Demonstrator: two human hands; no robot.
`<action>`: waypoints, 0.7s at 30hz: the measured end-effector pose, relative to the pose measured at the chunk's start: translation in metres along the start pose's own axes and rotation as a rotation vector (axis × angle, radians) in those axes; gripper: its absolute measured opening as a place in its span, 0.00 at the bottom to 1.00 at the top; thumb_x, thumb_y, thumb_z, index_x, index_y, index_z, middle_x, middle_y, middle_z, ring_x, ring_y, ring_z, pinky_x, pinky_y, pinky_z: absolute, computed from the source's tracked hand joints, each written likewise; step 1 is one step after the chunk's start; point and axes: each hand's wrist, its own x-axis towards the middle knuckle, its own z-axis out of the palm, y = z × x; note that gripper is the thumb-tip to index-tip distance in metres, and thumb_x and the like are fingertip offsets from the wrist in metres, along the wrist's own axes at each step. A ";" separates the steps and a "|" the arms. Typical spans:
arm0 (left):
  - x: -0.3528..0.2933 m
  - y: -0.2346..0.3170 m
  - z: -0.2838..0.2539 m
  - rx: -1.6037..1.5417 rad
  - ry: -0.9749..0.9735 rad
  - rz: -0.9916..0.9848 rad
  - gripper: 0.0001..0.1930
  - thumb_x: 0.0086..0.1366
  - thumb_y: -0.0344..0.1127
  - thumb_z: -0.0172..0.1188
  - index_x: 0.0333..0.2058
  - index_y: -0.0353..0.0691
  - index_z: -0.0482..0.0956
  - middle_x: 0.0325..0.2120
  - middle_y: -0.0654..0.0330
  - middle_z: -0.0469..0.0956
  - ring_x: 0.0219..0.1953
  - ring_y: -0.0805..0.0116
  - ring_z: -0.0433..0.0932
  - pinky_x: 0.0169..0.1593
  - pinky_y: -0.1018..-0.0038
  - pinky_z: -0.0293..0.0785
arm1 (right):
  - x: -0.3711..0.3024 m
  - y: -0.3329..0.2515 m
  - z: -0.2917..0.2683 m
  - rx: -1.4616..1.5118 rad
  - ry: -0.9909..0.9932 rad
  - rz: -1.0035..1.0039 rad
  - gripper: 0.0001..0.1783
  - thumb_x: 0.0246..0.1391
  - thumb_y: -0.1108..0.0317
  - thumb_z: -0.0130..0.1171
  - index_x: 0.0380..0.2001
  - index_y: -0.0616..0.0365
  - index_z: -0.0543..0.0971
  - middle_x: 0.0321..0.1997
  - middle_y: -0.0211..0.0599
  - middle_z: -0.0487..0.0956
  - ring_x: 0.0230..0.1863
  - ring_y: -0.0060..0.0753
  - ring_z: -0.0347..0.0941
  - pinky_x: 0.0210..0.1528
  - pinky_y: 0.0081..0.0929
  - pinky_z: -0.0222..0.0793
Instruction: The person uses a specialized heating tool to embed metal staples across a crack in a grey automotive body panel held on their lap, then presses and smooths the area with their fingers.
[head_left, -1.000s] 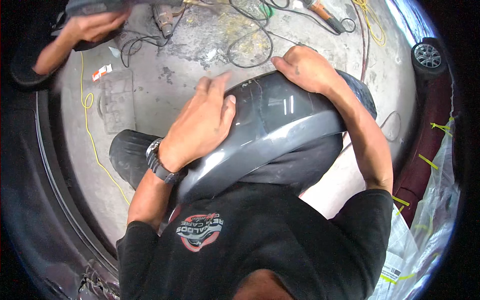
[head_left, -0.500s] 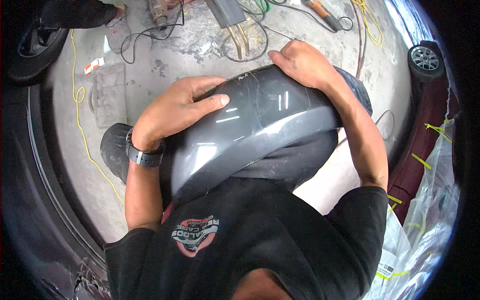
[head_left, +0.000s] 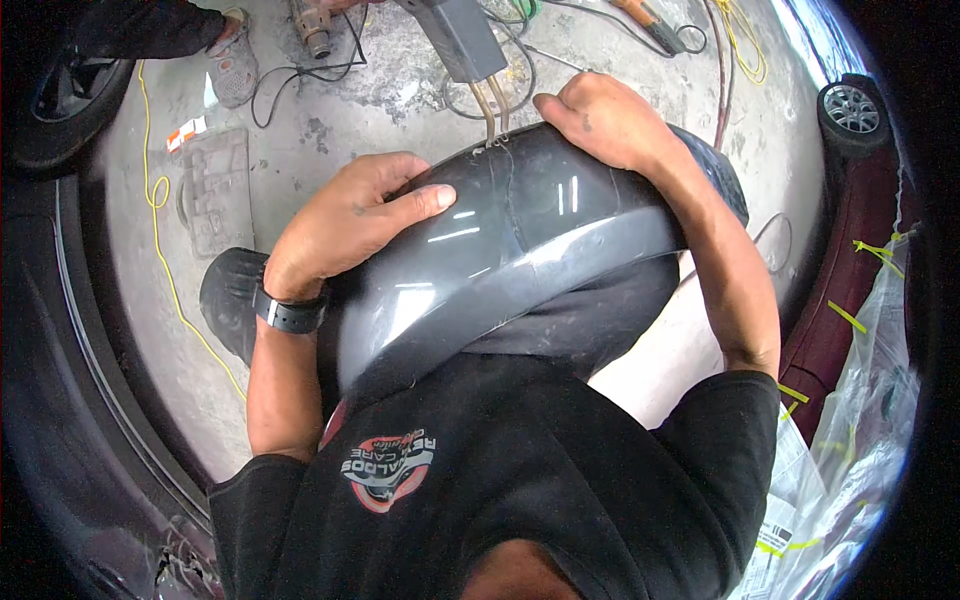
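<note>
A glossy dark grey curved car body panel lies across my lap, with a crack line running down its middle. My left hand grips its left part, thumb on the glossy face and fingers over the far edge. Wrapped over the far edge to the right of the crack, my right hand holds the panel too; its fingertips are hidden. A plastic welder with two brass prongs reaches in from the top, not held by my hands. Its prong tips meet a small wavy metal staple at the crack's far end.
A person's foot in a grey clog stands at far left. Nearby are a heat gun with a black cord, a clear plastic case and an orange-black power tool. Cars flank me; the maroon one carries masking plastic.
The plastic welder has come down toward me, its prongs now at the panel's far edge with a staple there. My hands and the panel have barely shifted.
</note>
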 end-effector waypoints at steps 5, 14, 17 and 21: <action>0.000 0.003 0.001 -0.018 0.003 -0.013 0.15 0.72 0.43 0.61 0.44 0.34 0.79 0.34 0.70 0.78 0.36 0.82 0.73 0.41 0.80 0.72 | -0.001 0.003 0.004 0.033 0.082 -0.073 0.28 0.62 0.53 0.50 0.22 0.72 0.78 0.23 0.66 0.75 0.30 0.66 0.76 0.40 0.51 0.71; 0.000 0.002 0.001 -0.063 0.011 0.019 0.17 0.71 0.44 0.62 0.43 0.32 0.80 0.32 0.68 0.79 0.34 0.81 0.74 0.39 0.79 0.72 | 0.000 0.006 0.010 0.047 0.127 -0.069 0.27 0.62 0.55 0.50 0.23 0.72 0.79 0.23 0.66 0.76 0.30 0.65 0.77 0.40 0.50 0.72; -0.001 0.004 0.001 -0.063 -0.012 -0.017 0.15 0.72 0.43 0.61 0.45 0.35 0.79 0.35 0.70 0.79 0.36 0.83 0.74 0.41 0.81 0.72 | -0.001 0.002 0.005 0.046 0.090 -0.050 0.27 0.62 0.55 0.50 0.23 0.72 0.79 0.23 0.65 0.76 0.30 0.65 0.77 0.40 0.49 0.72; -0.001 0.005 0.001 -0.070 -0.001 -0.029 0.15 0.72 0.42 0.61 0.45 0.35 0.79 0.35 0.71 0.79 0.35 0.84 0.73 0.41 0.81 0.72 | 0.000 0.003 0.006 0.052 0.095 -0.049 0.27 0.62 0.55 0.51 0.23 0.72 0.79 0.23 0.65 0.76 0.30 0.65 0.77 0.40 0.49 0.72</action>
